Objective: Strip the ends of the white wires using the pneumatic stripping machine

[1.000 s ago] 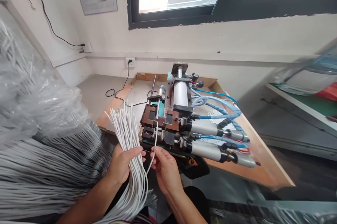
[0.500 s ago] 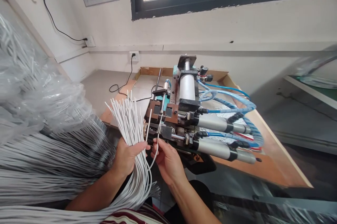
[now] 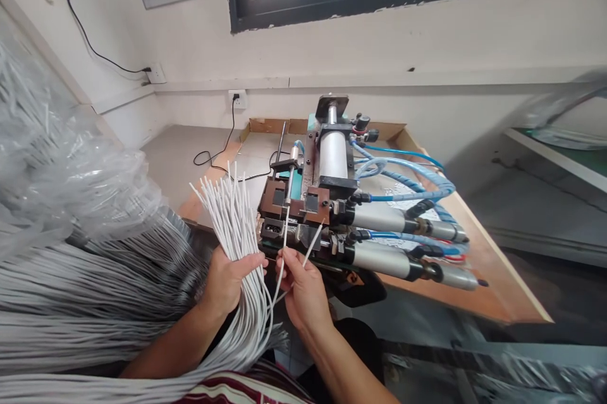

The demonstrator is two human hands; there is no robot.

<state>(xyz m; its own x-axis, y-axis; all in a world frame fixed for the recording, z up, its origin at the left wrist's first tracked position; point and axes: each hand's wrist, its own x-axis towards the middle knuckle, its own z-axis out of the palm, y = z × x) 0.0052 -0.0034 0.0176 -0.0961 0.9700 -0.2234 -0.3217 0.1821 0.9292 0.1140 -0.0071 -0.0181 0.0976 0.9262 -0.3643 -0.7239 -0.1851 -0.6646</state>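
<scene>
My left hand (image 3: 228, 279) is wrapped around a thick bundle of pale grey cables (image 3: 233, 220), thumb across the front, cut ends fanning upward. Pinched in my right hand (image 3: 306, 287) is a single cable (image 3: 286, 227), its upper end between the jaws of a pneumatic machine (image 3: 334, 154). A second cable (image 3: 313, 243) slants up to the right out of the same hand, its tip thin and frayed-looking. The jaw blocks (image 3: 316, 203) stand apart. Both hands are just in front of the machine, close together.
Long grey cables (image 3: 95, 284) lie heaped at the left, partly under clear plastic (image 3: 90, 164). Blue air hoses (image 3: 417, 186) and silver cylinders (image 3: 379, 263) extend right of the machine. A low wooden border (image 3: 497, 277) edges the bench. A shelf (image 3: 554, 157) is at far right.
The machine's jaws have moved apart, and the cylinder end pieces have shifted right. A cable standing beside my left thumb has gone from there; one now leans rightward from my right hand.
</scene>
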